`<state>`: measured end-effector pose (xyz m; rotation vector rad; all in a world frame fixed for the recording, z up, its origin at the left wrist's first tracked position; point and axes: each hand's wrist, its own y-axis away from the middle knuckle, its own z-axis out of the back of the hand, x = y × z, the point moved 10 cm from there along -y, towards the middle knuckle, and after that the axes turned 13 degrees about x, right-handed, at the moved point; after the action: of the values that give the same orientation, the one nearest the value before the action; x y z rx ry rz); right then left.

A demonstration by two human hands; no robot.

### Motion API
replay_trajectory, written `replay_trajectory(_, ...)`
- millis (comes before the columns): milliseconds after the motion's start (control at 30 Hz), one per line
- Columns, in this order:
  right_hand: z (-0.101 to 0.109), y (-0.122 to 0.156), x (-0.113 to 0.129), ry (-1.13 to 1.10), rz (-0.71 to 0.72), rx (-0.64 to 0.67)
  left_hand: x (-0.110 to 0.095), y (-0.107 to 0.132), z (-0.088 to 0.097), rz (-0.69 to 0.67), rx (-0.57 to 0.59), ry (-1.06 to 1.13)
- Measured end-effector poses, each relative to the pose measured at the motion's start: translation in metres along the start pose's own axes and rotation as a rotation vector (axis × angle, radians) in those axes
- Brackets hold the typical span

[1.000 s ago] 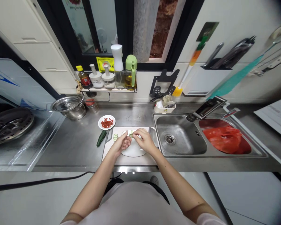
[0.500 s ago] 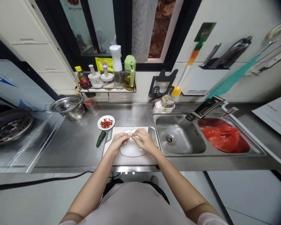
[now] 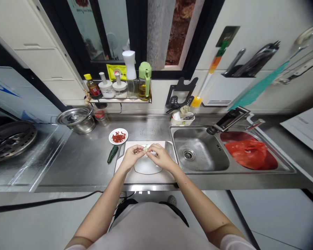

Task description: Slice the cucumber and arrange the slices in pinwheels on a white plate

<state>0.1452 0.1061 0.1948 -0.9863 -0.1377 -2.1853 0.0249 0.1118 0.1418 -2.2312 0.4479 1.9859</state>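
My left hand [image 3: 132, 157] and my right hand [image 3: 160, 157] meet over the white plate [image 3: 147, 168], fingertips pinched close together. Between them is a thin pale green cucumber slice [image 3: 146, 148], held at its edges by both hands. The plate rests on a pale cutting board [image 3: 143, 178]; my fingers hide its far part and most of what lies there. Left of the board, a dark green piece of cucumber [image 3: 112, 154] lies on the steel counter. Beyond it stands a small white dish [image 3: 110, 138] of small red pieces, perhaps goji berries [image 3: 118, 136].
A lidded steel pot [image 3: 80, 121] and a red-lidded jar [image 3: 101, 118] stand at the back left. Bottles and seasoning jars line a wall rack [image 3: 125, 100]. To the right is a double sink [image 3: 200, 152] with a red plastic bag [image 3: 247, 152] in its right basin.
My fingertips have shifted slightly, and the cucumber slice between them now shows more of its pale face. The other things on the counter have stayed in place.
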Motion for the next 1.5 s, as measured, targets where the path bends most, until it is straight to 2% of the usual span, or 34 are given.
replay_trajectory(233,-0.002,-0.005,-0.006,-0.094,0.0,-0.013,0.001,0.0,-0.002,-0.031,0.0,-0.003)
replay_trajectory(600,-0.004,-0.008,-0.019,-0.296,-0.149,-0.031,-0.006,0.004,-0.004,-0.101,-0.06,-0.075)
replay_trajectory(867,-0.012,-0.009,-0.033,-0.423,-0.218,0.014,0.0,0.003,-0.004,-0.112,-0.064,-0.074)
replay_trajectory(1000,-0.026,-0.008,-0.047,-0.501,-0.268,0.081,0.01,-0.003,-0.005,-0.1,-0.008,-0.034)
replay_trajectory(1200,-0.045,-0.001,-0.074,-0.524,-0.356,0.118,0.031,-0.007,0.0,-0.034,-0.02,-0.085)
replay_trajectory(1500,-0.089,0.024,-0.105,-0.33,-0.489,0.198,0.084,-0.002,0.005,0.062,0.005,-0.262)
